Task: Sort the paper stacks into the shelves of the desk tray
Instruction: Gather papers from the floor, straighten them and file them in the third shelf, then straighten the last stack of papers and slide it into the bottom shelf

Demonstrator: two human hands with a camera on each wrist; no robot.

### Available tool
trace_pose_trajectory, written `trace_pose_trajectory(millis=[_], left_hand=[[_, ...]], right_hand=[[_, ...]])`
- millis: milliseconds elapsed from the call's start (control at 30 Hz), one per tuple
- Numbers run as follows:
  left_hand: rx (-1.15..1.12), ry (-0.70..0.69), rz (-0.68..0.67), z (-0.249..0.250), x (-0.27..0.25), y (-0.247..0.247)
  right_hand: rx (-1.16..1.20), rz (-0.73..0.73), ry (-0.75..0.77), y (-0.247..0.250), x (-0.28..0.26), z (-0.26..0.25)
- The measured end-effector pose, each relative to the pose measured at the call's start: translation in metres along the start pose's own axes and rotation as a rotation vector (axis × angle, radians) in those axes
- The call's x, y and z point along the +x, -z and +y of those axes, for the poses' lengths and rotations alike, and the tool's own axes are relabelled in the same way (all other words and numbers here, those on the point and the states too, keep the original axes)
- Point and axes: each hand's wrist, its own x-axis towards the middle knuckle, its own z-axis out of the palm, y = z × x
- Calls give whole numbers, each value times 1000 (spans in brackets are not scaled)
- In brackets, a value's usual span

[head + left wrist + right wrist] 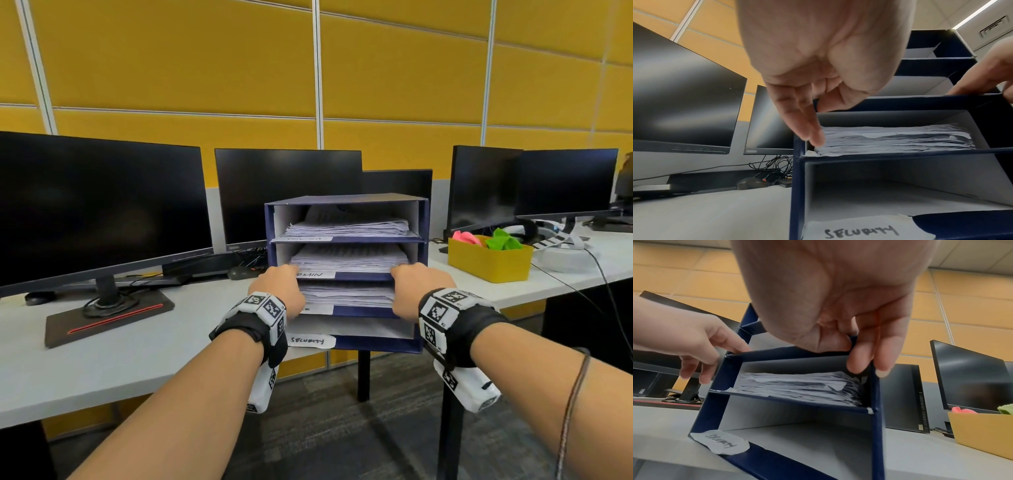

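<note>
A navy desk tray [424, 222] with several shelves stands at the desk's front edge. Paper stacks fill the top shelf [346, 228], the "ADMIN" shelf [349, 258] and the third shelf [346, 295]. Nothing lies in the bottom shelf, labelled "SECURITY" [311, 340]. My left hand [279, 286] is at the tray's left front. Its thumb is on the ADMIN shelf's lip and its straight fingers [813, 138] reach down beside the third stack [896, 139]. My right hand [416, 284] mirrors it. Its fingers [859, 360] lie on the right wall's front edge and its thumb is at the lip.
Dark monitors [99, 205] line the back of the desk, with one base [109, 317] at left. Cables and a mouse [241, 272] lie behind the tray. A yellow bin [488, 262] of pink and green cloths and a white headset [561, 257] sit to the right.
</note>
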Motion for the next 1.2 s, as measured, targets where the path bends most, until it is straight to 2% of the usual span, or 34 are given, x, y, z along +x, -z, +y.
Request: trace_pose_trajectory(millis=[133,267,500,667,733,833,1000,1067,1200], left_hand=[[-35,2,-17,-1,3,-3],[-74,-19,-40,-4,-2,-1],[-134,-20,-9,-16,-60,16],[-222,-14,-69,-21,-120,14],[-260,-24,-106,-22,-135,5],[-271,-33,-200,-20,-146,-18],[-222,-60,-332,-14,-127,-81],[-166,-53,-402,-11,-116,-118],[-108,-10,-590,-10,-100,-218]], right_hand=[[-16,-8,-12,0,3,-2],[97,-35,0,-5,-3,5],[560,-9,-31,-9,-51,21],[952,-24,-154,-19,-102,25],[1028,-74,-218,-25,-119,26],[967,-189,-224,-42,-132,29],[661,-364,-98,-93,-121,36],[565,-428,-92,-130,-112,41],[480,-554,-160,-236,-92,53]])
